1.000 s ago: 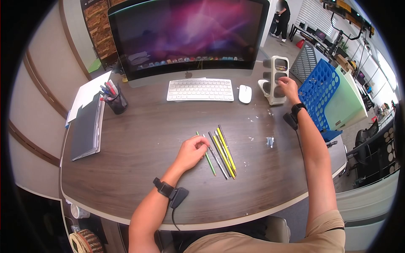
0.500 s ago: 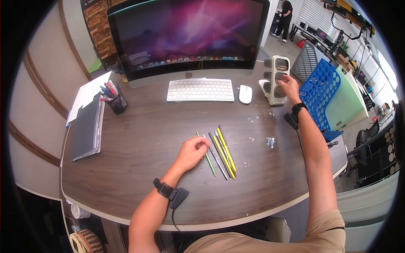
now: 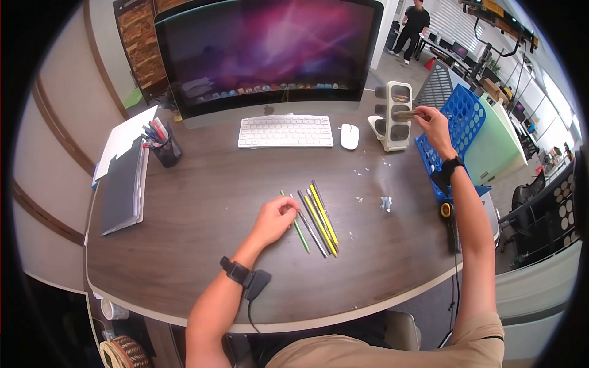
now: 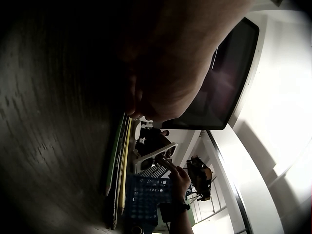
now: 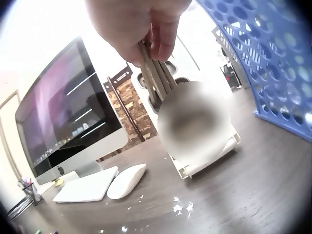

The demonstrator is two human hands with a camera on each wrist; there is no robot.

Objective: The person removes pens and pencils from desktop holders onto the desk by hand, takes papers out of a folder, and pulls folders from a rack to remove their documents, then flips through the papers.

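My right hand [image 3: 434,127] pinches a small bundle of brown pencil-like sticks [image 5: 157,73] by one end. Their other ends reach into the middle compartment of the white desk organizer [image 3: 397,145], which leans back on its stand. The left hand [image 3: 276,219] rests on the desk with loosely curled fingers, its fingertips over the upper part of a green pencil [image 3: 303,238]. Right beside it lie yellow pencils [image 3: 326,222] and dark ones, roughly parallel. In the left wrist view the back of that hand hides its fingers.
A blue perforated file rack [image 3: 461,113] stands close to the right forearm. Behind are a monitor [image 3: 270,55], a white keyboard [image 3: 286,131] and a mouse [image 3: 350,137]. White scraps [image 3: 386,203] dot the desk. At left are a mesh pen cup [image 3: 168,153] and a dark folder [image 3: 123,187].
My right hand has drawn away from the organizer to the right, pulling the brown sticks partly out of the middle compartment. The left hand stays by the pencils. The head view has shifted slightly.
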